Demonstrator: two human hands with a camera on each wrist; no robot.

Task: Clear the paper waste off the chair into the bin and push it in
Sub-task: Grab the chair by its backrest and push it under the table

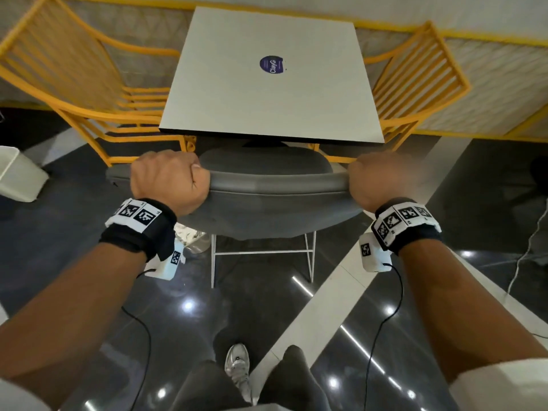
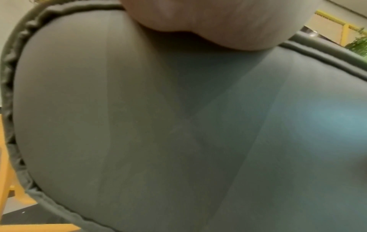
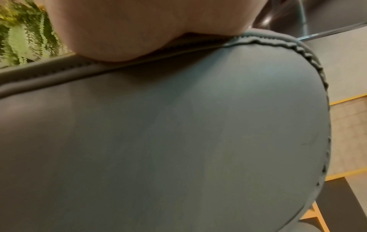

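A grey padded chair on thin white legs stands in front of me, its seat partly under the white square table. My left hand grips the left end of the backrest's top edge, fingers curled over it. My right hand grips the right end the same way. The visible part of the seat holds no paper. A white bin stands on the floor at the far left. Both wrist views are filled by the chair back, with the heel of a hand pressed on its top seam.
Yellow slatted chairs flank the table on both sides. A round purple sticker sits on the tabletop. Something crumpled and pale shows on the floor under my left wrist. My shoe is behind the chair on the glossy dark floor.
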